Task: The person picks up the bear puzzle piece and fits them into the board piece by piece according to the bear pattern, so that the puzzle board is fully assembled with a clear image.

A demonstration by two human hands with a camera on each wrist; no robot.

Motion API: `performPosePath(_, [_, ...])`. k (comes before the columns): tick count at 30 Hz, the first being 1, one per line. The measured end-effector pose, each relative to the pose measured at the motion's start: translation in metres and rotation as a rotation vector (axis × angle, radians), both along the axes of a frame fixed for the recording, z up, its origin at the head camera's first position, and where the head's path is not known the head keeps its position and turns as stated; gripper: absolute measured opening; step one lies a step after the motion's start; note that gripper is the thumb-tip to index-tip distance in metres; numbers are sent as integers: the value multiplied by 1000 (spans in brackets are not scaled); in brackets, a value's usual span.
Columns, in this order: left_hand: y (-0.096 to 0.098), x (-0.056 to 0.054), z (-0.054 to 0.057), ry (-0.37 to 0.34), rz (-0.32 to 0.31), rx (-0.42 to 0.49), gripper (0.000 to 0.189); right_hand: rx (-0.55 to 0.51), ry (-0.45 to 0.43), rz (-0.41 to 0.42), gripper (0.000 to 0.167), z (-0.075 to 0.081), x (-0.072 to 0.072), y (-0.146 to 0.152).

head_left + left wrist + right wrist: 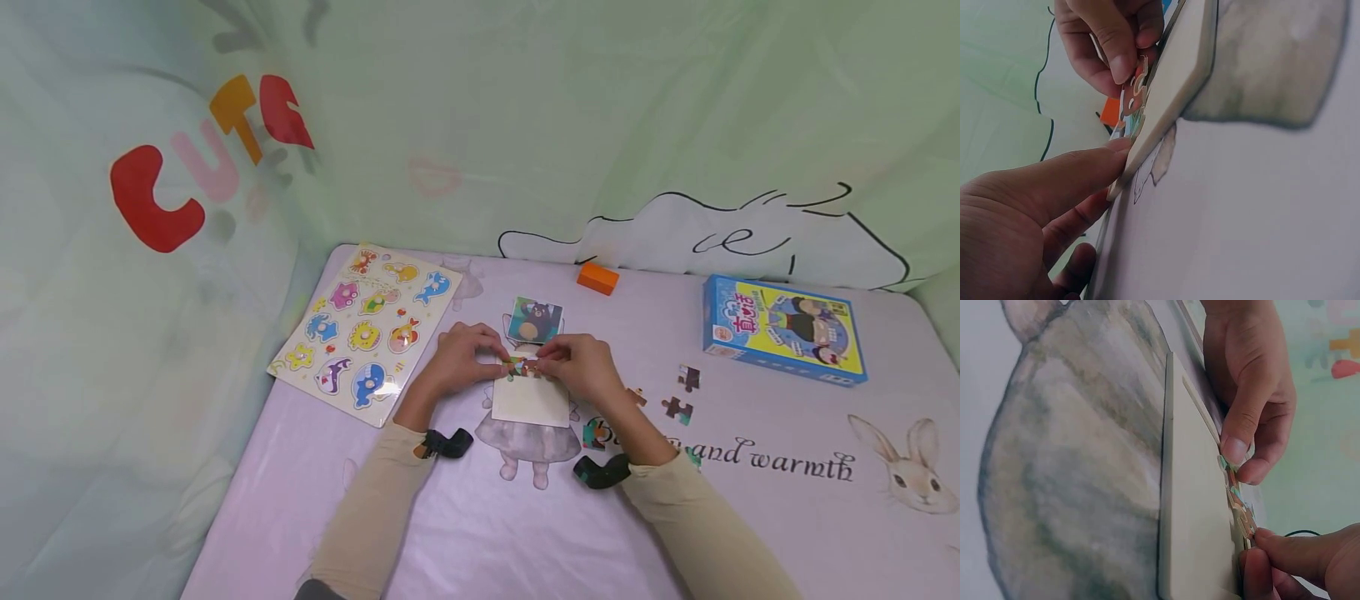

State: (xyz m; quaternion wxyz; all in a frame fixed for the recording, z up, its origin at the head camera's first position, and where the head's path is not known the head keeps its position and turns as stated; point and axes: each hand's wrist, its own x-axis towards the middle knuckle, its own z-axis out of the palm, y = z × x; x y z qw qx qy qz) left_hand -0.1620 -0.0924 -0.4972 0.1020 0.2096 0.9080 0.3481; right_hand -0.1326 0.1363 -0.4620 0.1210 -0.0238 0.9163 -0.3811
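Observation:
Between my hands, a row of small colourful jigsaw pieces (522, 367) lies at the upper part of a pale square puzzle board (531, 407). At the left end of the row, my left hand (467, 360) has thumb and forefinger pinched about the pieces, close to the board's edge. My right hand (579, 363) pinches a piece at the row's right end, thumb against forefinger. In the right wrist view the joined pieces (1242, 511) run between both sets of fingertips. Just above the board sits a square picture card (536, 321) with a dark bear.
Several loose jigsaw pieces (678, 409) lie to the right, some partly behind my right forearm. A sea-animal peg board (367, 333) is on the left. An orange block (597, 279) stands at the back, and a blue-and-yellow box (786, 329) at the right.

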Motion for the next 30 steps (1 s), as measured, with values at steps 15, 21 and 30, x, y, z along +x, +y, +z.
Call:
performPosePath(15, [0, 0, -1, -2, -8, -13, 18, 79, 112, -6, 22, -3, 4, -8])
performPosePath(21, [-1, 0, 1, -3, -5, -5, 17, 107, 134, -6, 19, -2, 5, -4])
performPosePath(30, [1, 0, 3, -15, 19, -9, 16, 145, 78, 0, 14, 0, 3, 1])
